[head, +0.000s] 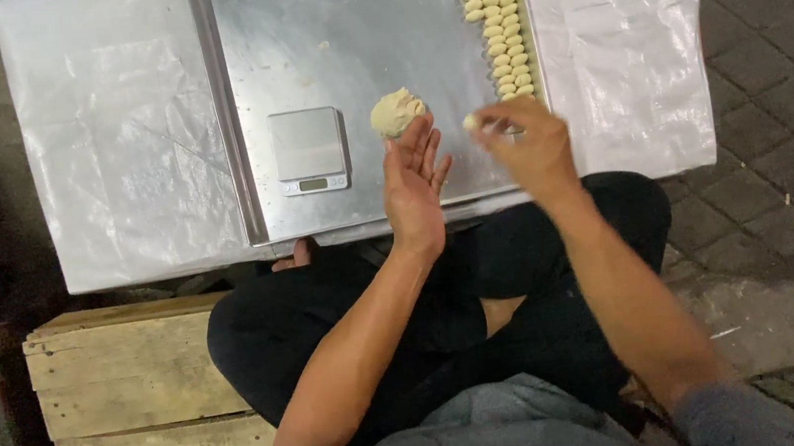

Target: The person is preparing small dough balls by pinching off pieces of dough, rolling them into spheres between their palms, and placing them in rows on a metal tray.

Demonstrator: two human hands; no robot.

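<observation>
**Dough pieces in rows, lump not used up**

Many small pieces (pixel 494 18) already lie in rows at the right side of the tray (pixel 344 20). A dough lump (pixel 397 112) remains beside the scale (pixel 309 149). The left hand (pixel 415 176) is open, palm up, fingers just near the lump. The right hand (pixel 527 143) pinches one small piece (pixel 472 121), close to the rows' end

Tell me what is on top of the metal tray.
On the metal tray sit a small digital scale, a dough lump and rows of small dough pieces. The hands hide the tray's near right part.
</observation>
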